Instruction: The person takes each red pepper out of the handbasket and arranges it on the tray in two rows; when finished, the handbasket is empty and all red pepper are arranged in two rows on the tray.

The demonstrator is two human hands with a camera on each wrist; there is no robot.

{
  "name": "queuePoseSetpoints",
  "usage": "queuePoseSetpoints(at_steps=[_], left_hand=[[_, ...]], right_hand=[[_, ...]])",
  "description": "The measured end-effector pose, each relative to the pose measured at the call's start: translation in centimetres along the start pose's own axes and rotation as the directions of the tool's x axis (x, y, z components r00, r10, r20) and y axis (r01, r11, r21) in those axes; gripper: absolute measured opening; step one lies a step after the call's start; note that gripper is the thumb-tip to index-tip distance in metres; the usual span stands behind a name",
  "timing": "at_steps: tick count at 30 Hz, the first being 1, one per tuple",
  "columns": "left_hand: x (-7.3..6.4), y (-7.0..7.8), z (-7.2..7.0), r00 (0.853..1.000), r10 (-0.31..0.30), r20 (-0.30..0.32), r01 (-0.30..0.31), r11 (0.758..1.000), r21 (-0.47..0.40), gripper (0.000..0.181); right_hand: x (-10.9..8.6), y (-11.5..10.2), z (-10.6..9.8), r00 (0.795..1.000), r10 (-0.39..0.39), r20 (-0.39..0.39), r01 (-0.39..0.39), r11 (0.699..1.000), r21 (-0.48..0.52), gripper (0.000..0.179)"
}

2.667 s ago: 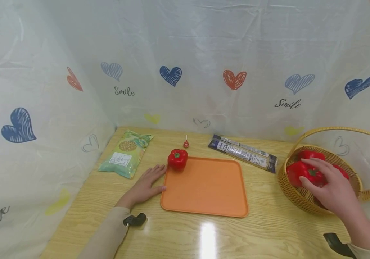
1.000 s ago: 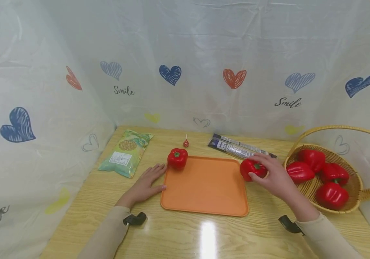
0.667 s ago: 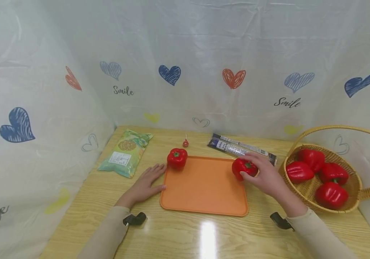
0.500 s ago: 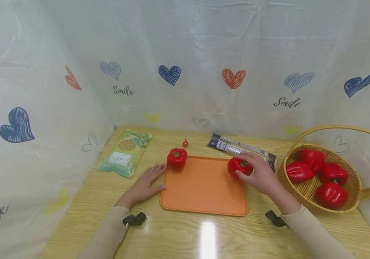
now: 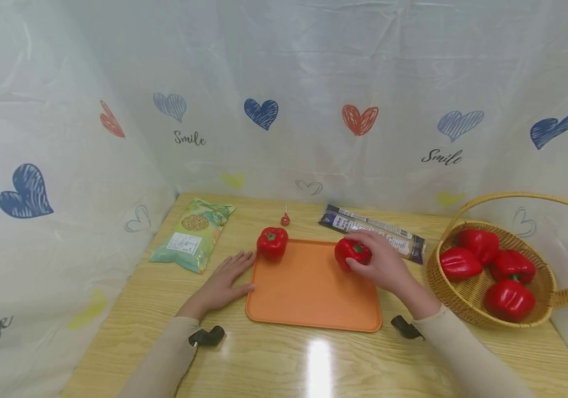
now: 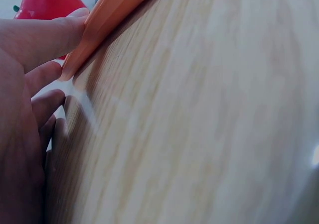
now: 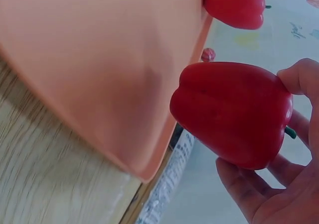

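Note:
My right hand (image 5: 380,264) grips a red bell pepper (image 7: 232,114) by its stem end, thumb on one side and fingers on the other. In the head view it is over the right back part of the orange tray (image 5: 314,298). A second red bell pepper (image 5: 272,244) stands upright on the tray's back left corner. My left hand (image 5: 221,287) lies with straight fingers along the tray's left edge, and in the left wrist view its thumb touches the rim (image 6: 92,32).
A wicker basket (image 5: 443,287) with a tall handle holds several red bell peppers at the right. Behind the tray are a lollipop (image 5: 285,220) and flat dark packets (image 5: 408,246). A green bag of grain (image 5: 194,235) lies back left, near the patterned curtain.
My right hand has taken the bell pepper out of the basket and carried it left, from beyond the tray's right edge to over the tray. My left hand has stayed put.

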State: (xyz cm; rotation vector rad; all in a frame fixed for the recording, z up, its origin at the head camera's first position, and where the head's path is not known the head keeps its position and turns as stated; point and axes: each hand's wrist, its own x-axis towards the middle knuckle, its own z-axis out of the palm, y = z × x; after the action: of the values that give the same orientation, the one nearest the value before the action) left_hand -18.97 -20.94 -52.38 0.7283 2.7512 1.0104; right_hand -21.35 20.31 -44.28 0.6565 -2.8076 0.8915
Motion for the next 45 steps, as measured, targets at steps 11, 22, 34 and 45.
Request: queuePoseSetpoints(at_steps=[11, 22, 34, 45], left_hand=[[0.0, 0.1, 0.1, 0.999, 0.027, -0.02, -0.027, 1.0, -0.002, 0.075], [0.0, 0.1, 0.0, 1.0, 0.026, -0.012, -0.026, 1.0, -0.004, 0.076], [-0.1, 0.1, 0.0, 0.999, 0.034, -0.023, -0.034, 0.999, -0.008, 0.075], [0.0, 0.0, 0.1, 1.0, 0.028, -0.012, -0.028, 1.0, -0.005, 0.075]], right_hand=[[1.5, -1.2, 1.5, 0.999, 0.026, 0.02, -0.026, 1.0, 0.016, 0.051], [3.2, -2.2, 3.4, 0.999, 0.018, 0.04, -0.02, 0.998, 0.052, 0.051], [4.8, -3.2, 4.9, 0.997, 0.052, 0.056, -0.055, 0.997, 0.049, 0.053], [5.6, -3.6, 5.6, 0.995, 0.061, 0.084, -0.066, 0.997, 0.051, 0.053]])
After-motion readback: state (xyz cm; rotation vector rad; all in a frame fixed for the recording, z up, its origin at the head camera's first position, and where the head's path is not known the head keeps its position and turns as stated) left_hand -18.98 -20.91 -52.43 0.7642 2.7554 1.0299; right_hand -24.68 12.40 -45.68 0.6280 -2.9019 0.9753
